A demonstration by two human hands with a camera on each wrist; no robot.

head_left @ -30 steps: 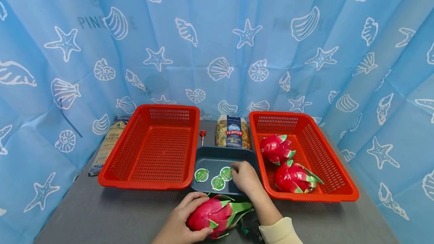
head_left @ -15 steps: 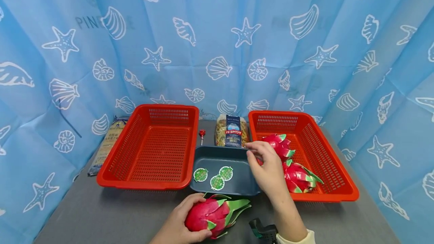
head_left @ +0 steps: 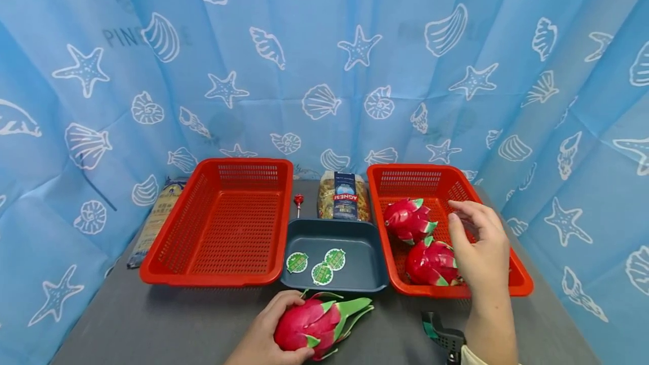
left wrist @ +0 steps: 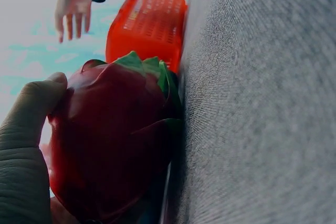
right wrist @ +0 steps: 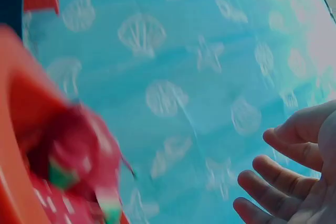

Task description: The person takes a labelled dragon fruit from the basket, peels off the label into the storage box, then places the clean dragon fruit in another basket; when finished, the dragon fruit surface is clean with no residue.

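Observation:
My left hand grips a pink dragon fruit with green leaf tips, lying on the grey table in front of the tray. In the left wrist view the thumb presses against the dragon fruit, which hides most of the other fingers. My right hand hovers over the right-hand red basket, fingers loosely spread and holding nothing. Inside that basket are two more dragon fruits, one behind and one in front, the front one partly covered by the hand. The right wrist view shows the right hand well apart from the blurred fruit.
A dark blue tray with several green-and-white round stickers stands between the baskets. The left red basket holds nothing visible. Behind are a lollipop and a pasta bag; another package lies far left. A blue curtain hangs behind.
My right hand has lifted away from the stickers in the tray and moved right, over the right basket. The left hand keeps its grip on the dragon fruit. The head view has shifted slightly.

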